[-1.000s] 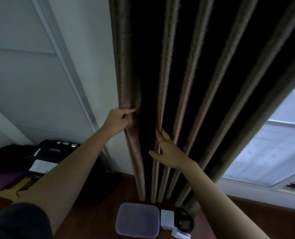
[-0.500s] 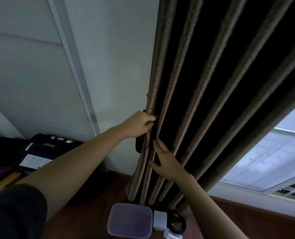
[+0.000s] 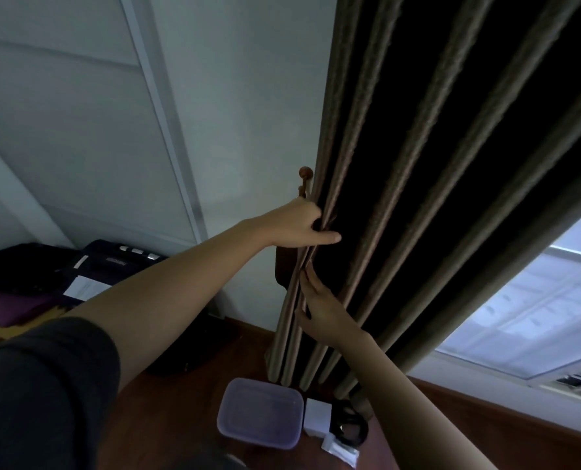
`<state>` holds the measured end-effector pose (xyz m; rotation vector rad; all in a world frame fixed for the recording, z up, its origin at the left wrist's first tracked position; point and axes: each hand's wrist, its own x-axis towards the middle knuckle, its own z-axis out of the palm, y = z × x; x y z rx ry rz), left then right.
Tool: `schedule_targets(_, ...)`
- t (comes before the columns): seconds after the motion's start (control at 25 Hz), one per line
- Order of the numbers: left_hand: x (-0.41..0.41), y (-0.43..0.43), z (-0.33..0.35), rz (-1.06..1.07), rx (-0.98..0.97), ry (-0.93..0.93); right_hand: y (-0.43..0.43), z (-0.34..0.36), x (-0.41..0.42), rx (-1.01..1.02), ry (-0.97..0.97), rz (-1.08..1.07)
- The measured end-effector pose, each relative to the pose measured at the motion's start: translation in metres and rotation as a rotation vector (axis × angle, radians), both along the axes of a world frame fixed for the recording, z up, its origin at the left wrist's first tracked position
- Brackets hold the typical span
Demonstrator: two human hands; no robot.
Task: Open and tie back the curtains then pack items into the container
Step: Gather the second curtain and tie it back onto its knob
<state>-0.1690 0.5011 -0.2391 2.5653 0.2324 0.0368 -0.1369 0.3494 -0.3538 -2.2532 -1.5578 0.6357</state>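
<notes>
Gathered further left, curtain (image 3: 377, 184) pinched by left hand (image 3: 299, 225); right hand (image 3: 319, 307) flat; container (image 3: 260, 412) below.

The dark pleated curtain (image 3: 418, 198) hangs bunched beside the wall, above the lidded translucent container (image 3: 260, 412).

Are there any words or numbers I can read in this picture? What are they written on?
None can be read.
Small pale label on the dark purple bag: too blurred to read.
White paper sheet lying on that bag: print too small to read.
White box beside the translucent purple-lidded plastic container: no text visible.
Brown pleated curtain and pale wall: no writing.
</notes>
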Motion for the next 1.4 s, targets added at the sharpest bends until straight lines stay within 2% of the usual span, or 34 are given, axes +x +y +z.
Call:
schedule_targets(0.08, 0.003, -0.006, -0.001, 0.012, 0.077, -0.011, -0.004, -0.002, 0.003, -0.024, -0.098, -0.006)
schedule_targets(0.12, 0.003, -0.006, -0.002, 0.018, 0.095, -0.021, -0.008, -0.002, 0.003, 0.024, -0.209, -0.051)
schedule_targets(0.2, 0.002, -0.005, -0.004, 0.011, 0.112, -0.037, -0.02, -0.001, 0.003, 0.273, -0.426, -0.288)
schedule_targets(0.28, -0.001, -0.007, -0.007, 0.012, 0.141, -0.065, -0.029, 0.007, 0.007, 0.461, -0.455, -0.583)
schedule_targets(0.32, -0.002, -0.008, -0.01, 0.015, 0.144, -0.089, -0.029, 0.013, 0.014, 0.494, -0.434, -0.648)
schedule_targets(0.4, -0.002, -0.009, -0.017, 0.031, 0.152, -0.147, -0.024, 0.026, 0.033, 0.486, -0.38, -0.603)
schedule_targets(0.48, -0.002, -0.009, -0.023, 0.049, 0.166, -0.187, -0.016, 0.029, 0.045, 0.401, -0.315, -0.437)
schedule_targets(0.68, 0.001, -0.004, -0.025, 0.073, 0.156, -0.196, -0.018, -0.005, 0.042, 0.176, -0.232, -0.156)
schedule_targets(0.8, 0.006, -0.004, -0.024, 0.067, 0.094, -0.144, -0.019, -0.017, 0.036, 0.109, -0.202, -0.109)
schedule_targets(1.0, 0.014, -0.011, -0.016, 0.013, 0.064, -0.039, -0.017, -0.014, 0.027, 0.122, -0.19, -0.057)
schedule_targets(1.2, 0.02, -0.018, -0.016, 0.042, 0.064, -0.047, -0.017, -0.011, 0.022, 0.107, -0.206, -0.051)
schedule_targets(1.4, 0.012, -0.029, -0.02, 0.021, -0.073, -0.099, -0.015, -0.016, 0.018, 0.052, -0.164, -0.099)
